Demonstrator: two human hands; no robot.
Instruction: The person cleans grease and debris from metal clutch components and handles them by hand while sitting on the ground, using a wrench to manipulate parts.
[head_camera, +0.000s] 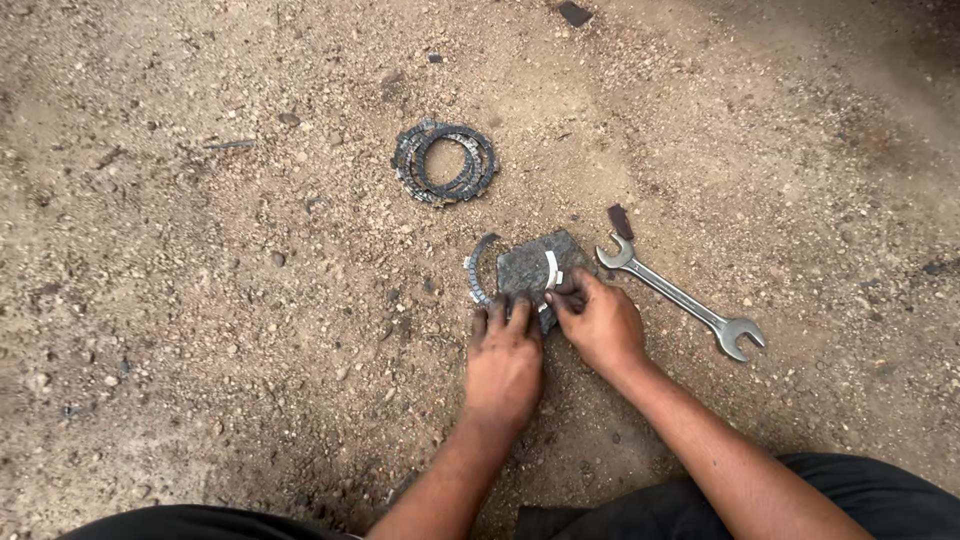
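Both hands press on a flat grey stone slab (535, 268) on the dirt ground: left hand (503, 358) fingers flat, right hand (597, 318) pinching a thin ring plate w/ toothed rim (480, 268) against it. Plate looks stiff, light, prob. brittle; best held by edge.

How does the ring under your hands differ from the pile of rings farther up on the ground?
The ring by the hands is single and half hidden under a flat grey stone; the pile of rings holds several, stacked loosely and fully in view. The left hand and right hand press on the stone over the single ring; the pile lies untouched, apart. Both are dark, toothed, and lie flat on dirt.
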